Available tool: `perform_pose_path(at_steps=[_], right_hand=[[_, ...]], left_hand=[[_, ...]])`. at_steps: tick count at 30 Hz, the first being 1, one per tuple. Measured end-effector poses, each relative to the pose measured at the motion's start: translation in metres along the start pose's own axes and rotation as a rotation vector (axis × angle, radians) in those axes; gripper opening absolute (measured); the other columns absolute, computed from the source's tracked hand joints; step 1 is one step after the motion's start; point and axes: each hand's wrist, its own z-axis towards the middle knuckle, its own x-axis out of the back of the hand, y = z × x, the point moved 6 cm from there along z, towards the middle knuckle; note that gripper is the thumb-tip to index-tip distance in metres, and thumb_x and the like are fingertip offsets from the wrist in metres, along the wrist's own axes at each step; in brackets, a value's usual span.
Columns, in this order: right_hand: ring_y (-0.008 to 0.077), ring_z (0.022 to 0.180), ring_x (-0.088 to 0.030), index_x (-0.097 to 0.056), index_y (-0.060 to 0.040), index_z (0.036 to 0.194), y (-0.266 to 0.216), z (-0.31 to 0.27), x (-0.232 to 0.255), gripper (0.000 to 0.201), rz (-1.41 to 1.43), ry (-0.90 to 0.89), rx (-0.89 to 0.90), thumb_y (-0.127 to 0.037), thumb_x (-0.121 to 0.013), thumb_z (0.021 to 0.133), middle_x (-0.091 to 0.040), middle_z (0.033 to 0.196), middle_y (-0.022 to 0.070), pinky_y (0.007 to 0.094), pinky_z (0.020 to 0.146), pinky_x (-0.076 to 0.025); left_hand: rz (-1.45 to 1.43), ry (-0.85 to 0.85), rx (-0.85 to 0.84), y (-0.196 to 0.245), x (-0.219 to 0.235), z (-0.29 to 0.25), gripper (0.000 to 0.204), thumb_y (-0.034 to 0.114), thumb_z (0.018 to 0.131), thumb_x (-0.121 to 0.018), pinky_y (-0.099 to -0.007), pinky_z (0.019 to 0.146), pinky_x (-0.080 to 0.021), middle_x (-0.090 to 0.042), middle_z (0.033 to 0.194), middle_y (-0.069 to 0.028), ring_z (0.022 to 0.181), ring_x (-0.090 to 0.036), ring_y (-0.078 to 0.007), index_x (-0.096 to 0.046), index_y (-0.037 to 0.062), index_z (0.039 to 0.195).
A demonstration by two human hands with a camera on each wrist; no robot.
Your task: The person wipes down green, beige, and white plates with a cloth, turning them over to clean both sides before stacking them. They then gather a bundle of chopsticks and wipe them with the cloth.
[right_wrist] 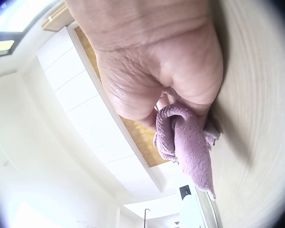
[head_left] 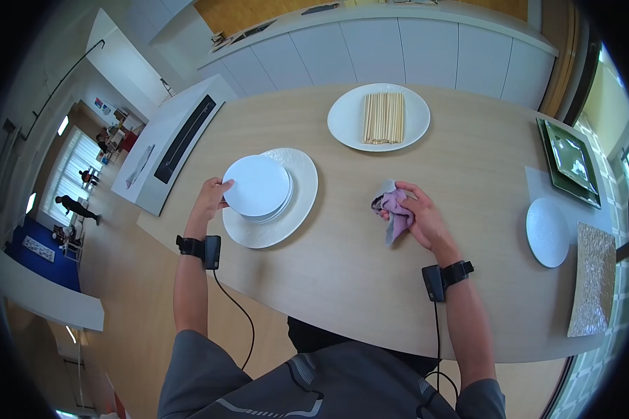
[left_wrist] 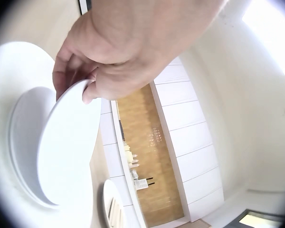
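Note:
My left hand (head_left: 211,198) pinches the rim of a small white plate (head_left: 257,186) between thumb and fingers. In the left wrist view that plate (left_wrist: 69,142) is tilted, its near edge raised above another small plate (left_wrist: 28,137). Beneath them lies a large white plate (head_left: 304,188) on the wooden table. To the right, my right hand (head_left: 428,222) grips a crumpled purple cloth (head_left: 397,209) with a greyish side showing. In the right wrist view the cloth (right_wrist: 192,147) hangs bunched from the fingers, close to the tabletop.
A white oval plate (head_left: 346,122) with a row of pale sticks (head_left: 383,119) stands at the table's back. Green square plates (head_left: 572,159), a small pale plate (head_left: 546,232) and a textured rectangular tray (head_left: 593,279) lie along the right edge. Cables hang from both wrists.

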Motion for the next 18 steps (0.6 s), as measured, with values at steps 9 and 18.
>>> perform_pose_path(at_steps=[9, 18], right_hand=[[0.0299, 0.096, -0.069, -0.038, -0.0008, 0.141, -0.003, -0.003, -0.003, 0.043, 0.031, 0.018, -0.004, 0.0, -0.048, 0.098, -0.063, 0.117, 0.0227, 0.0406, 0.088, -0.058], [0.0265, 0.114, -0.061, -0.033, 0.0002, 0.145, -0.062, -0.012, 0.023, 0.064, -0.051, 0.207, 0.362, 0.002, -0.063, 0.088, -0.058, 0.127, 0.0172, 0.037, 0.095, -0.054]], left_hand=[[-0.237, -0.23, -0.073, 0.071, -0.036, -0.049, 0.018, 0.024, 0.1, -0.059, -0.0394, 0.083, -0.055, -0.064, 0.099, -0.0094, 0.09, -0.066, -0.0213, -0.053, 0.0079, 0.107], [-0.659, -0.33, -0.199, 0.101, -0.18, -0.093, 0.018, 0.023, 0.1, -0.059, -0.0328, 0.068, -0.056, -0.065, 0.096, -0.0065, 0.086, -0.067, -0.0152, -0.051, 0.0092, 0.107]])
